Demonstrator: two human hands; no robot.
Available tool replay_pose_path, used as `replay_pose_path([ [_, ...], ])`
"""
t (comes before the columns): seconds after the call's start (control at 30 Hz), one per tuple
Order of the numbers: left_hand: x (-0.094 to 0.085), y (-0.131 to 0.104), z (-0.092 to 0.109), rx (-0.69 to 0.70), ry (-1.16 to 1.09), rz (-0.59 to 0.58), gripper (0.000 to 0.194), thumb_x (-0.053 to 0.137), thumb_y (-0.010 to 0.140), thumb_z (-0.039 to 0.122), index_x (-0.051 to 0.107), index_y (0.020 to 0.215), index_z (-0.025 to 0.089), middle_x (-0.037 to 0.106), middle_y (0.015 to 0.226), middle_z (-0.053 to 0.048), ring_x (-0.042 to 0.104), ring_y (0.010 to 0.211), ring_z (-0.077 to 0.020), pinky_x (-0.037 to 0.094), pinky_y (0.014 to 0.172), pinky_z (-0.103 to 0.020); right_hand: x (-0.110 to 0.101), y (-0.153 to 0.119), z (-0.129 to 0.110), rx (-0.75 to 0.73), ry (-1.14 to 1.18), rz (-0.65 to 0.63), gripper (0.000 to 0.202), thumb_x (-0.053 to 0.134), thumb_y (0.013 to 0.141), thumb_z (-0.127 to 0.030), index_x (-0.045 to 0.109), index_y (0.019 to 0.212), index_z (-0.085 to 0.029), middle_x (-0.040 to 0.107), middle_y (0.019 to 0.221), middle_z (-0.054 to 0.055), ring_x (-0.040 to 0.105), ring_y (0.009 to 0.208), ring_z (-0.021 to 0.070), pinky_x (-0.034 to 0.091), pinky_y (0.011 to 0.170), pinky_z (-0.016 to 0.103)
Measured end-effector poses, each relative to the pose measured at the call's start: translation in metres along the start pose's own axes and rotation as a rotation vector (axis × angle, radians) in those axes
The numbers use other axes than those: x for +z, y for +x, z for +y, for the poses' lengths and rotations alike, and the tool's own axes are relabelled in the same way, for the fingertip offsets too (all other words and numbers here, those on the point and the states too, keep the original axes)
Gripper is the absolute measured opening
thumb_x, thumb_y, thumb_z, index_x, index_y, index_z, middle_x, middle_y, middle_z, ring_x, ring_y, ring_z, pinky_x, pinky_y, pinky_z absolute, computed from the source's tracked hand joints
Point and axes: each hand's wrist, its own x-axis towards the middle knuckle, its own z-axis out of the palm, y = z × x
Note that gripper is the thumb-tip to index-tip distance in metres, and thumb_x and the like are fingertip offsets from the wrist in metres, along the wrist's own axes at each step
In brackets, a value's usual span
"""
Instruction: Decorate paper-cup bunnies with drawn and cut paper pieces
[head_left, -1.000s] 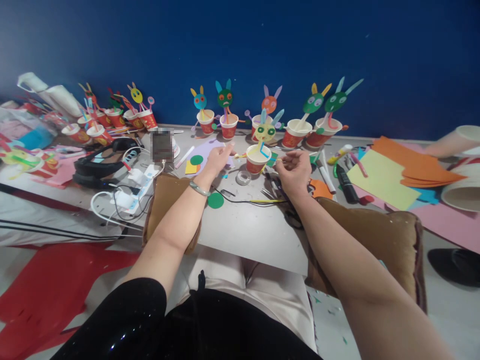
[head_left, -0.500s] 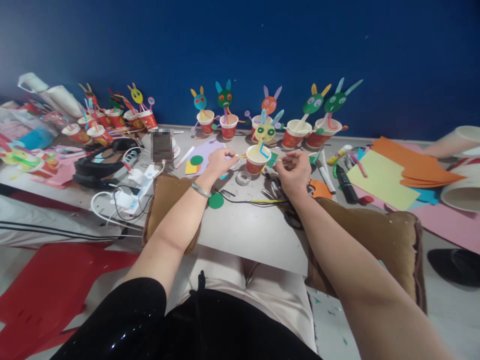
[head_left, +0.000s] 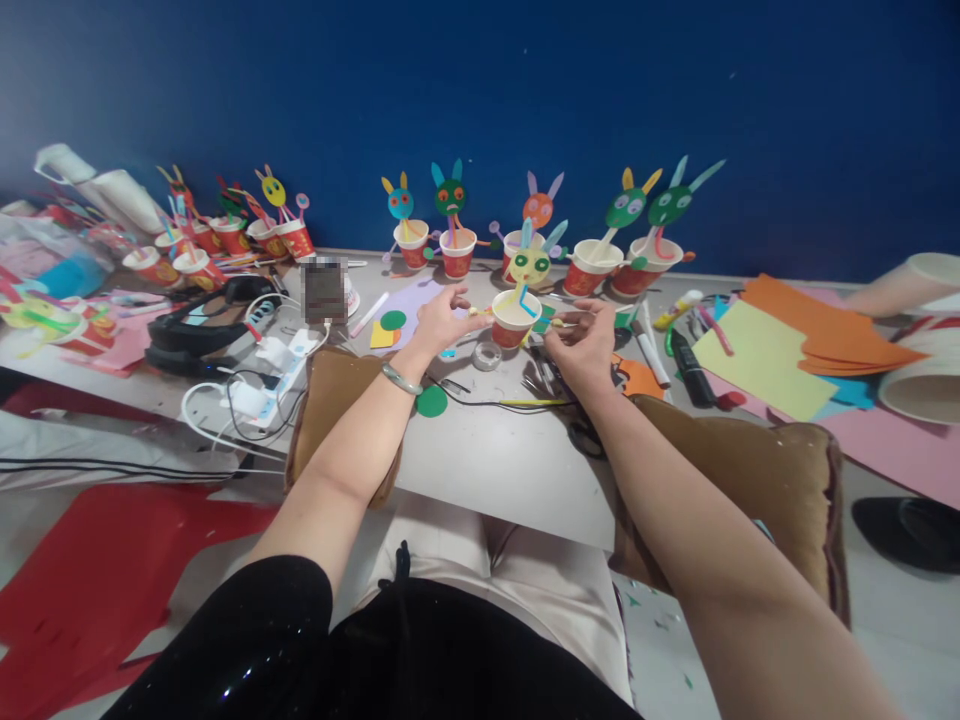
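Note:
A red and white paper cup [head_left: 512,330] stands upright in front of me. From it rises a yellow paper rabbit face [head_left: 530,265] with blue ears and green eyes, and a bent blue strip leans at its rim. My left hand [head_left: 444,322] is at the cup's left side, thumb and fingers apart, close to a small yellow piece sticking out there. On the right, my right hand [head_left: 583,345] has curled fingers beside the cup, the fingertips close together near a small yellowish bit; what they hold is unclear. A clear tape roll [head_left: 487,355] lies before the cup.
Several finished cup rabbits, such as one with a green face [head_left: 625,208], line the blue wall. Scissors [head_left: 586,440] and a green paper circle [head_left: 431,402] lie nearer me. Coloured paper [head_left: 772,360] spreads at right, a power strip [head_left: 281,385] at left. Brown cushions [head_left: 735,470] flank my seat.
My left thumb and fingers have parted from the yellow piece at the cup's left side. My right hand has shifted slightly left, toward the cup. The cup stands in the same place.

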Motion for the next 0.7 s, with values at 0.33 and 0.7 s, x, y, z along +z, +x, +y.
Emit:
replay_pose_path([
  [0.33, 0.019, -0.018, 0.018, 0.279, 0.335, 0.092, 0.086, 0.099, 0.08, 0.046, 0.06, 0.154, 0.025, 0.071, 0.154, -0.018, 0.051, 0.156, -0.0411, 0.011, 0.139, -0.068, -0.004, -0.001, -0.003, -0.045, -0.037, 0.039, 0.056, 0.086, 0.076, -0.041, 0.051, 0.117, -0.029, 0.075, 0.096, 0.005, 0.073, 0.071, 0.0221, 0.065, 0.064, 0.041],
  [0.7, 0.023, -0.037, 0.039, 0.479, 0.534, -0.009, 0.023, 0.061, 0.11, 0.036, 0.081, 0.111, 0.024, 0.079, 0.118, -0.013, 0.068, 0.128, -0.0335, 0.034, 0.128, -0.056, -0.003, -0.002, -0.009, -0.077, -0.041, 0.091, 0.049, 0.082, 0.08, -0.051, 0.051, 0.111, -0.029, 0.075, 0.087, 0.003, 0.073, 0.069, 0.0241, 0.065, 0.066, 0.045],
])
